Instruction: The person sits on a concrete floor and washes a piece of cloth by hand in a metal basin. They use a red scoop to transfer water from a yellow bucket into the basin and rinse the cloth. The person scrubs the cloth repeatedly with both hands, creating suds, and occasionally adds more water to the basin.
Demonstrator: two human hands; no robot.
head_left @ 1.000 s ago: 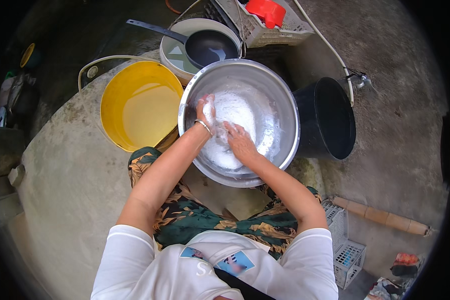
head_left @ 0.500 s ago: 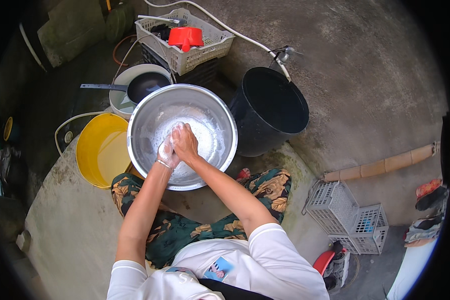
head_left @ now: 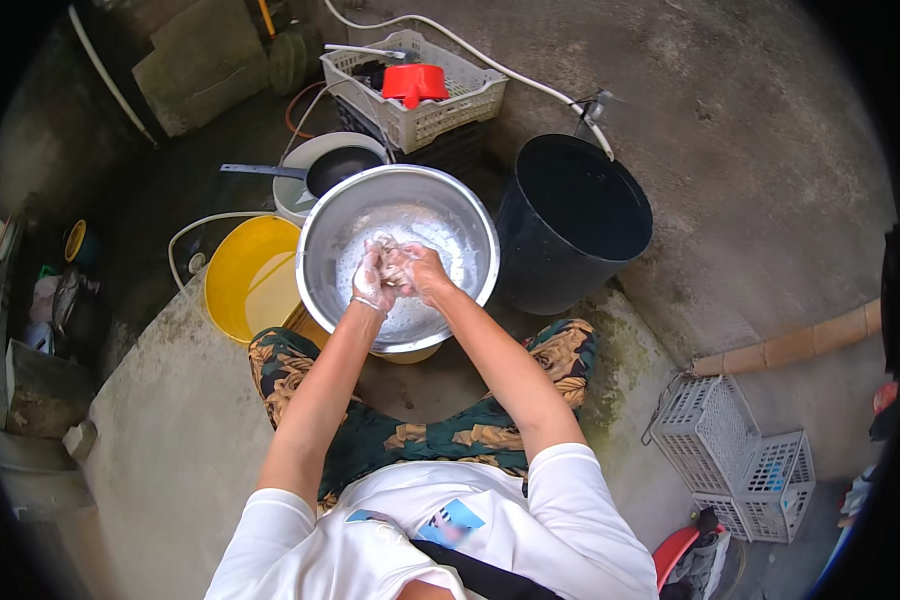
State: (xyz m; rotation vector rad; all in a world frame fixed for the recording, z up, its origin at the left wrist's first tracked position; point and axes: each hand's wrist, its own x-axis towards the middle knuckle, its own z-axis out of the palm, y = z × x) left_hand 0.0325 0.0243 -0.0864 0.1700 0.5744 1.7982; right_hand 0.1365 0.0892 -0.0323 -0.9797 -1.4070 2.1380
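Observation:
Both my hands are together over a wide metal basin (head_left: 315, 225) that holds whitish, foamy water. My left hand (head_left: 372, 280) is coated with suds, its fingers curled up against the other hand. A thin band circles the left wrist. Pressed in from the right, my right hand (head_left: 420, 270) has bent fingers and foam along them. The two hands touch at the fingers. Whatever lies between them, if anything, is hidden by foam and fingers. The basin sits in front of my knees, with something yellowish showing beneath its near rim.
Left of the basin stands a yellow bucket (head_left: 232, 265) with liquid. Behind are a white bucket (head_left: 288, 195) with a dark long-handled pan (head_left: 335, 168) across it, and a crate (head_left: 420, 122) holding a red scoop (head_left: 415, 82). A black water bin (head_left: 540, 250) stands right, under a tap hose (head_left: 530, 78).
My hands have shifted from a tight clasp, the right over the left, to lying side by side with curled fingers. The view has moved, so the scene sits further right.

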